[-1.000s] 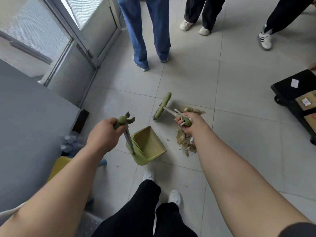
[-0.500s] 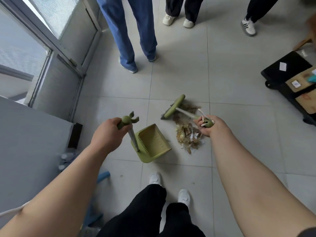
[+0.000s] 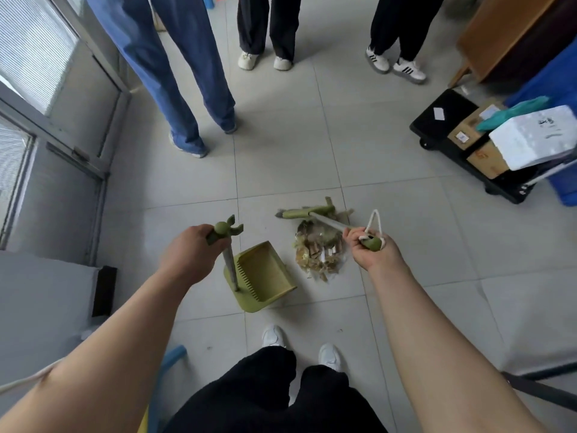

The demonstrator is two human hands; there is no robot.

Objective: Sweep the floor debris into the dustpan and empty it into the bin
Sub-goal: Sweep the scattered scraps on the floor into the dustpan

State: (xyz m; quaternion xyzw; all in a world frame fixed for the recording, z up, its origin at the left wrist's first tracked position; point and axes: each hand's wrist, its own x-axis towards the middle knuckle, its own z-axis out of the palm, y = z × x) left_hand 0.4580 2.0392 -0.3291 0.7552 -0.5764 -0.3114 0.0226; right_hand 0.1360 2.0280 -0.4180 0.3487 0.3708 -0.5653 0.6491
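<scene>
A green dustpan stands on the grey floor tiles just ahead of my feet, its mouth facing right. My left hand is shut on the top of its long upright handle. A pile of brown and white paper debris lies right beside the pan's mouth. A green broom rests with its head on the floor at the far edge of the pile. My right hand is shut on the broom's handle end, where a white cord loop sticks up. No bin is clearly in view.
Three people stand at the far side: blue jeans, black trousers, striped sneakers. A black cart with cardboard boxes and a white foam box sits at right. A glass door lines the left.
The broom head has swung from left of the pile to behind it, lying more crosswise. My right hand moved right. The debris is gathered closer to the dustpan's mouth.
</scene>
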